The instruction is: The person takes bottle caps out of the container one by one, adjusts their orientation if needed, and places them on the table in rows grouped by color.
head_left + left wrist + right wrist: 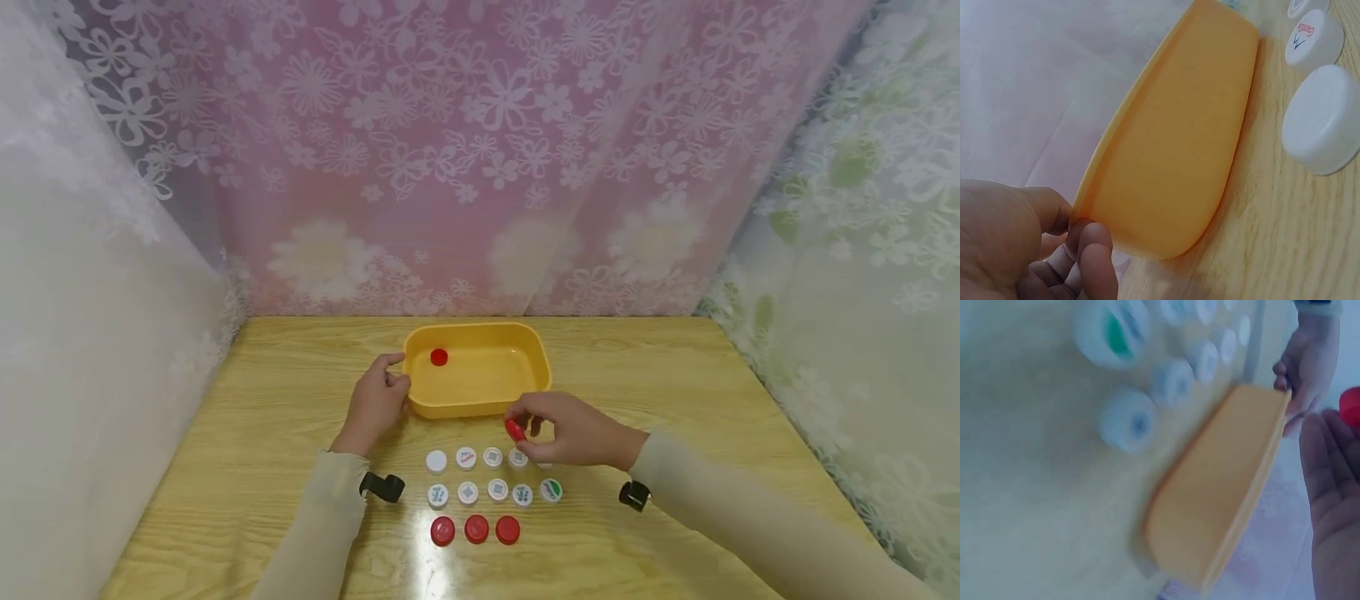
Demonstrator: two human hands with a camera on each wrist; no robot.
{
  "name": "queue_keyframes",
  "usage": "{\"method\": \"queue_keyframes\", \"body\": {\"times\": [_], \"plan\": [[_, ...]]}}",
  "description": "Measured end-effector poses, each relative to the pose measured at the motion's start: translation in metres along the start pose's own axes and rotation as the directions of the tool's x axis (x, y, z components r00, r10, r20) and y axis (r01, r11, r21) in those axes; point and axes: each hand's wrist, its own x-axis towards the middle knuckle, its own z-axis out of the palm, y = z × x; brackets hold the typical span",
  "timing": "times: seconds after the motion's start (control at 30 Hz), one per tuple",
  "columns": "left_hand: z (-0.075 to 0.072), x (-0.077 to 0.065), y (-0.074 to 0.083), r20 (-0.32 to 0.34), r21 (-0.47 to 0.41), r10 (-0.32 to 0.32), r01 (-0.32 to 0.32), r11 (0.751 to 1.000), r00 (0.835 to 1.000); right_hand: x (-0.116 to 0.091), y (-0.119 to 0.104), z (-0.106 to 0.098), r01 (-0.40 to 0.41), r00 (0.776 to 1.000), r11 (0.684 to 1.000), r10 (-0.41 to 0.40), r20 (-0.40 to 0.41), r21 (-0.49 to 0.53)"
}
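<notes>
A yellow plastic tub [480,411] stands toward the back of the table, with one red bottle cap [438,357] lying inside at its left. My left hand [378,400] pinches the tub's left rim, thumb and fingers on either side of the wall in the left wrist view. Just in front of the tub's right corner, my right hand [573,429] holds another red bottle cap [515,430] between thumb and fingers, tilted on edge. Beneath that hand run two rows of white bottle caps [467,493], one of them partly hidden by it.
Three red caps [476,528] form a row nearest me, in front of the white ones. The wooden table [262,500] meets a pink flowered curtain [480,167] at the back, with pale curtains at both sides.
</notes>
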Motion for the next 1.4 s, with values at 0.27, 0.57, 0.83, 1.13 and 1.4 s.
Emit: {"method": "queue_keyframes", "body": {"times": [0.27,0.57,0.83,1.13,1.4], "plan": [[0.000,0.000,0.001,0.007,0.003,-0.014,0.014,1.000,1.000,-0.053,-0.009,0.025,0.124,0.987,0.992,-0.126,0.100,0.022],[0.000,-0.001,0.002,0.003,0.014,-0.017,0.017,1.000,1.000,-0.074,-0.013,0.056,0.136,0.991,0.984,-0.134,0.026,-0.113],[0.000,-0.003,0.006,0.003,0.026,-0.021,0.021,0.999,1.000,-0.080,-0.009,0.075,0.178,0.983,0.923,-0.184,0.015,-0.342],[0.001,-0.003,0.006,0.004,0.028,-0.032,0.032,0.999,0.999,-0.078,-0.010,0.077,0.156,0.987,0.872,-0.160,0.030,-0.464],[0.002,-0.002,0.004,0.000,0.019,-0.028,0.028,0.999,1.000,-0.075,-0.012,0.078,0.100,0.995,0.886,-0.089,0.047,-0.452]]}}
